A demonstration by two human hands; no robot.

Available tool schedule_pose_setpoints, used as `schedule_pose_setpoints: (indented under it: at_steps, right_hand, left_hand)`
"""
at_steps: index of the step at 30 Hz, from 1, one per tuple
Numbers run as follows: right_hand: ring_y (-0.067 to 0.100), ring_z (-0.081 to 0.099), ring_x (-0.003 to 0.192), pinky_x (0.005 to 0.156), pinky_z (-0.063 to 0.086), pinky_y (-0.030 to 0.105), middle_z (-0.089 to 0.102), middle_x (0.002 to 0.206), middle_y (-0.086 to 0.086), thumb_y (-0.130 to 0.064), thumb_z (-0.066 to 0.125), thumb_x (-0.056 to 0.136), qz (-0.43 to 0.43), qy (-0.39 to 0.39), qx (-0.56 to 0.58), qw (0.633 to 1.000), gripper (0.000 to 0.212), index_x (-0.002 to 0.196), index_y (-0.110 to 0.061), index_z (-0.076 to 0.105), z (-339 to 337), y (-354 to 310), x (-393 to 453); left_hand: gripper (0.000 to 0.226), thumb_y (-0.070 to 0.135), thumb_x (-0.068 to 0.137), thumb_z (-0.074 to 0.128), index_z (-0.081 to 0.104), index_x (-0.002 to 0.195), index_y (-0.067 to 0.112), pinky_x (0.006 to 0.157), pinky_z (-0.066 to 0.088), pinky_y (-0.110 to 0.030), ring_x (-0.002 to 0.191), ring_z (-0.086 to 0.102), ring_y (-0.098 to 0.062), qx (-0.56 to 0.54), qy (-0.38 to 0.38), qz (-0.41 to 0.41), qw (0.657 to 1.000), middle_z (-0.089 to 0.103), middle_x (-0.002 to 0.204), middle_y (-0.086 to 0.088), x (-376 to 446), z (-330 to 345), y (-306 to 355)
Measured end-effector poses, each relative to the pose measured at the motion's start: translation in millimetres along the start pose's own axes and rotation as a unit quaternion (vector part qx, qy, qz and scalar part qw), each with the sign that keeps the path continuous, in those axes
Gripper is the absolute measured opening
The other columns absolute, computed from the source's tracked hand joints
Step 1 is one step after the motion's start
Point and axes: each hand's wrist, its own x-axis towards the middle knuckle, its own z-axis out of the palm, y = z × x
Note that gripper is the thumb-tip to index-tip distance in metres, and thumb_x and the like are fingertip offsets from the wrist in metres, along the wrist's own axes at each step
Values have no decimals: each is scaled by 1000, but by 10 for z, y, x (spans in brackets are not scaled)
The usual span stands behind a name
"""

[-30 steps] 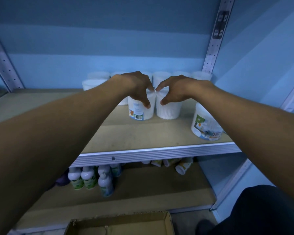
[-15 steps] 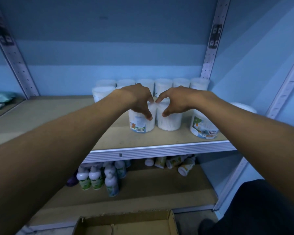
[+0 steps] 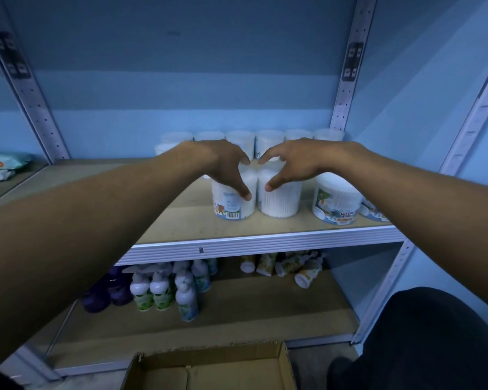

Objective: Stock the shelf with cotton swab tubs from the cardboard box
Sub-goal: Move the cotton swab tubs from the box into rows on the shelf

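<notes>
On the matte wooden shelf point(image 3: 181, 220) with its ribbed metal front edge, the left hand point(image 3: 217, 164) curls thumb and fingers round a cylindrical clear-plastic tub point(image 3: 231, 204) bearing a barcode and a cartoon label, while the right hand point(image 3: 296, 161) grips a second tub point(image 3: 279, 201) just beside it, its ribbed wall showing packed white swabs. Both stand upright near the middle of the shelf, with a row of white-lidded tubs point(image 3: 268, 139) along the back edge and a wider labelled tub point(image 3: 335, 201) toward the right end. The open brown cardboard box point(image 3: 209, 370) lies below the lower shelf's front edge.
</notes>
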Motion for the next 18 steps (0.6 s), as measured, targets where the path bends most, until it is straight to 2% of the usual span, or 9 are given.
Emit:
schedule_pose_setpoints:
  at_steps: [4,7,10,13,16,18]
  right_hand:
    - [25,50,129,103,42,37,47,148,-6,-72,67,76,31,-8,-47,998,73,139,-39,52,-74,-49,57]
    - [30,60,116,99,51,40,50,141,-3,-75,67,74,53,-44,-69,995,74,134,-32,57,-101,-77,108]
    - [28,60,112,92,57,39,49,137,-1,-63,75,76,54,-58,-23,997,66,130,-26,62,-94,-74,148]
    - [25,58,113,93,57,39,49,134,-3,-51,80,79,45,-62,6,997,58,128,-24,63,-103,-50,159]
    - [22,54,110,92,55,35,48,126,-5,-40,83,79,38,-74,42,996,56,129,-29,61,-118,1,189]
    - [21,53,109,87,52,31,49,123,-5,-35,86,76,35,-87,54,994,56,125,-36,60,-123,29,211]
  left_hand:
    - [97,69,73,69,29,153,31,117,29,-39,145,31,-20,-15,-32,-8,999,30,159,6,-3,-83,-21]
    - [93,56,77,74,29,154,31,113,35,-37,143,34,-23,-74,-73,-11,994,26,160,6,21,-119,-53]
    - [86,47,78,78,35,151,30,108,42,-36,135,44,-23,-83,-82,-13,993,36,155,5,68,-105,-74]
    - [85,48,73,80,42,147,31,102,49,-36,125,53,-25,-88,-76,-15,993,44,148,6,113,-89,-81]
    - [88,51,68,84,47,144,27,86,59,-36,114,56,-27,-108,-86,-26,990,47,142,3,134,-100,-57]
    - [88,53,67,84,49,141,22,83,61,-37,110,57,-28,-112,-85,-39,989,47,139,0,120,-111,-29]
